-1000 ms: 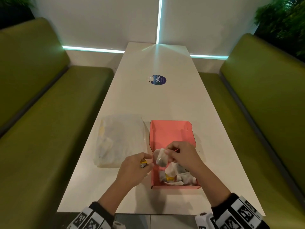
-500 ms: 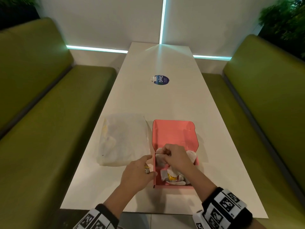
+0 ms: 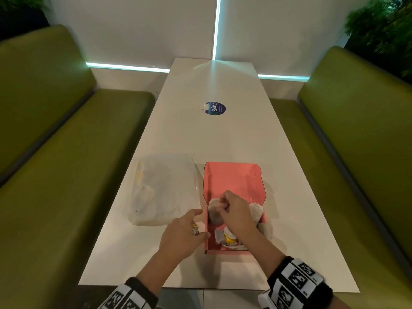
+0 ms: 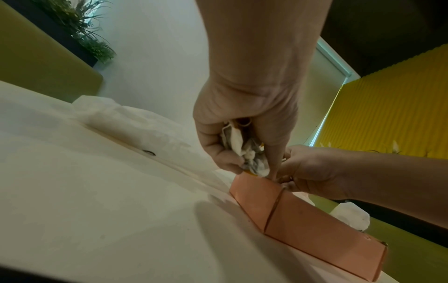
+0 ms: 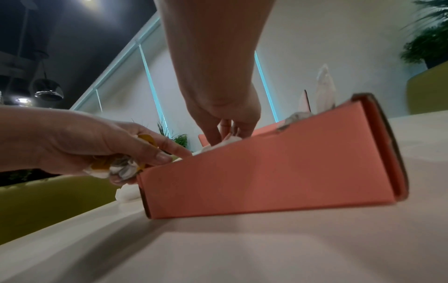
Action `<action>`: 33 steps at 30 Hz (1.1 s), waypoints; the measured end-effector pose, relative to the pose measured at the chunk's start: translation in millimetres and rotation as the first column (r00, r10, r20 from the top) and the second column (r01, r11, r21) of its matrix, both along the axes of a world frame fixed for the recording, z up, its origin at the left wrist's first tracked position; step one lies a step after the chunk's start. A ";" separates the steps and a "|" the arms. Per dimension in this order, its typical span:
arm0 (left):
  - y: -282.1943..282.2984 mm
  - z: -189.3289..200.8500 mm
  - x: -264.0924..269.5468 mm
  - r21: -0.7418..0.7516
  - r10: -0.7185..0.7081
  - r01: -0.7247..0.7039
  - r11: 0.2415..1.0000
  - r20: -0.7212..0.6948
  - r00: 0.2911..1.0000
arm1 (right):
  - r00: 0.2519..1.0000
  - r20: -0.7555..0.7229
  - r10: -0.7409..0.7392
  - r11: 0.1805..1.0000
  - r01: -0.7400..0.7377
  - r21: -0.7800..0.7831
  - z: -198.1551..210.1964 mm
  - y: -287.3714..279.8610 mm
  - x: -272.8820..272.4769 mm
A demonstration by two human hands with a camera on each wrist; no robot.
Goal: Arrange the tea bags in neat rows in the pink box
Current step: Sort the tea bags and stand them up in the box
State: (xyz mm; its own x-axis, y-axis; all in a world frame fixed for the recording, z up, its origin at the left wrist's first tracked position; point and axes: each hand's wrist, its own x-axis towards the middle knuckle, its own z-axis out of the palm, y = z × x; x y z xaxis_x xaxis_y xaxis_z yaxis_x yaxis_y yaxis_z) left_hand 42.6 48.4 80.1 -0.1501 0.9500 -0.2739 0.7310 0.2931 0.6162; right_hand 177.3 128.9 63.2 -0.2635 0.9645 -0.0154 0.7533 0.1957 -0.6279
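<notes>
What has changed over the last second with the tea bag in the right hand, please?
The right hand has lowered its tea bag from above the pink box down into the box's far left corner, still pinching it. The left hand still holds its bunch of tea bags beside the box's left wall; the plastic bag lies unmoved.

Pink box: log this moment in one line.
left hand: holds tea bags | right hand: places tea bag in pink box | rows: unfinished
</notes>
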 end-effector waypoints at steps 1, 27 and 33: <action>0.2 -0.2 -0.3 0.000 0.004 -0.004 1.000 0.000 1.000 | 1.000 0.017 0.001 0.999 -0.002 0.035 2.3 -1.0 0.8; 10.0 6.4 5.4 0.090 -0.055 0.021 0.996 0.395 0.917 | 0.984 -0.179 -0.010 0.994 0.029 0.103 59.0 -19.1 63.2; 14.2 12.5 19.5 0.027 0.018 -0.047 0.999 0.645 0.764 | 0.918 -0.175 0.354 0.928 -0.323 0.186 40.7 -40.8 55.2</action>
State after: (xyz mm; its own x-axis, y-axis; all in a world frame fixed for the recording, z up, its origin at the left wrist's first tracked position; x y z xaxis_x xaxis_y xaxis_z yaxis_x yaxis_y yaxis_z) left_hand 62.1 62.6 92.6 0.0172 0.9598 -0.2800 0.1487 0.2745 0.9500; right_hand 232.5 88.0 103.9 -0.5567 0.8035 0.2107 0.4851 0.5203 -0.7028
